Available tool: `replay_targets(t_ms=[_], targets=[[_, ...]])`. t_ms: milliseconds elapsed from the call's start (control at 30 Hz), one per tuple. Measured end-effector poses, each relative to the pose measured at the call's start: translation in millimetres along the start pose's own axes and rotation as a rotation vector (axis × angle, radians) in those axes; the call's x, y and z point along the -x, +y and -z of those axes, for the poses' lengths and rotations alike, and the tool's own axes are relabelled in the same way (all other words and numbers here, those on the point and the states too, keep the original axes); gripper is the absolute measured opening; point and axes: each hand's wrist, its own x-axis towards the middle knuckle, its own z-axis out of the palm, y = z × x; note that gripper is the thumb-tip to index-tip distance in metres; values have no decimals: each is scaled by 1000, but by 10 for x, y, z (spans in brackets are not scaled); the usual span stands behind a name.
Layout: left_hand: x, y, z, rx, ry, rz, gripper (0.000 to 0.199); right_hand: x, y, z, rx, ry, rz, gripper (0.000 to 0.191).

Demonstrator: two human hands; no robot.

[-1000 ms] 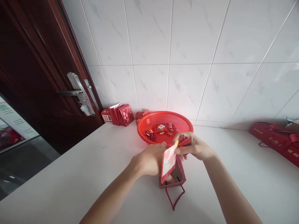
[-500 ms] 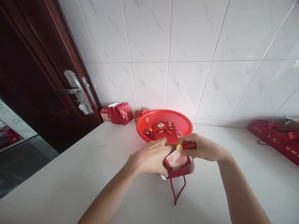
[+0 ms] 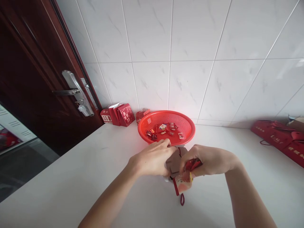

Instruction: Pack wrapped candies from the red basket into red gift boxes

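My left hand (image 3: 152, 158) is wrapped round the left side of an open gift box (image 3: 175, 161), whose greyish inside faces up. My right hand (image 3: 206, 160) is closed on red-wrapped packets (image 3: 193, 164) and a pink and cream packet with a red edge (image 3: 183, 183). That pink packet hangs over the near side of the box. A dark red cord loop (image 3: 182, 199) shows below it on the white table. Just behind both hands stands a red plastic basket (image 3: 142, 125) with several wrapped sweets (image 3: 162, 127) in it.
Small red boxes (image 3: 125, 114) stand against the tiled wall at the back left. On the right lies a long red box (image 3: 273, 134) with gold lettering and a cord. A dark wooden door (image 3: 35, 63) with a metal handle (image 3: 71, 91) is at the left.
My right hand has moved the pink packet out of the box and down over its near side, and the box's inside now shows more. My left hand has kept its hold.
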Motion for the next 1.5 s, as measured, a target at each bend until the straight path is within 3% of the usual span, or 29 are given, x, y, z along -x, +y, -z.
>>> replay_targets(t_ms=[200, 300, 433, 600, 733, 933, 1133, 1300, 1500], targets=[[-15, -27, -13, -44, -6, -10, 59, -40, 17, 42, 174, 263, -63, 17], [-25, -57, -5, -54, -21, 16, 56, -68, 22, 32, 210, 325, -112, 14], [-45, -101, 11, -37, 2, -6, 45, -124, 14, -6, 260, 310, -101, 20], [-45, -118, 36, -60, -8, -33, 19, -171, -15, -51, 366, 294, -90, 13], [-26, -119, 47, -33, 12, -111, 11, -177, -13, -67, 392, 282, -109, 16], [-52, -94, 25, -35, 109, -176, 32, -151, -19, -58, 391, 278, -158, 11], [-62, -62, 15, -105, 145, -85, 40, -26, -138, -106, 415, 430, -123, 11], [-81, -34, -3, -119, 122, -61, 30, -27, -214, -223, 422, 328, -13, 24], [-73, -65, -37, -112, 109, -91, 35, -41, -138, -395, 556, 263, -25, 32]])
